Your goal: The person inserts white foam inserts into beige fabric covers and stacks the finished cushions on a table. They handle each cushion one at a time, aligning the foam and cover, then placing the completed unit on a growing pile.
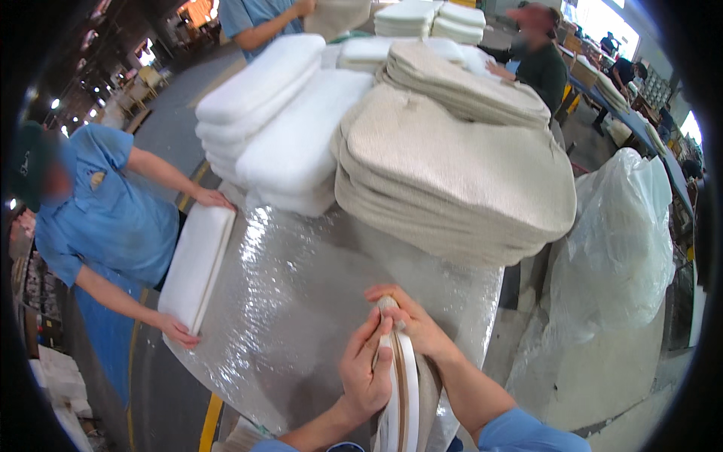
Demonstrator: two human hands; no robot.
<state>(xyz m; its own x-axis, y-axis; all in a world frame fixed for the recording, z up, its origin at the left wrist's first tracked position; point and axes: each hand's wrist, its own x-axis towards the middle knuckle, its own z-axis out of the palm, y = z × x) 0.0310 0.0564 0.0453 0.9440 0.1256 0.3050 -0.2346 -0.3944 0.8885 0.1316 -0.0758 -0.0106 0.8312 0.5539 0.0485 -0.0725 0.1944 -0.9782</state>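
The lower end of your beige fabric cushion cover (428, 388) ran out of view at the bottom edge, and your fingers hid most of its upper tip. You could make out a brown strip (402, 377) between two white bands along its near face, though whether the white was lining or filling could not be told. Your left palm was turned partly away, and your right thumb was hard to separate from the other fingers.

The cover stood on its narrow edge, running from your hands down toward your body, between your forearms. Your left hand (367, 371) pressed against its left side near the tip; your right hand (410, 320) curled over the tip from the right. Your hands were together, both closed on that end.

Beyond them lay the plastic-covered table (294, 309), its far part hidden beneath the stacked beige covers (459, 166) and white cushion pads (263, 83). At left, a co-worker (120, 203) held a white pad (197, 264) by two corners.
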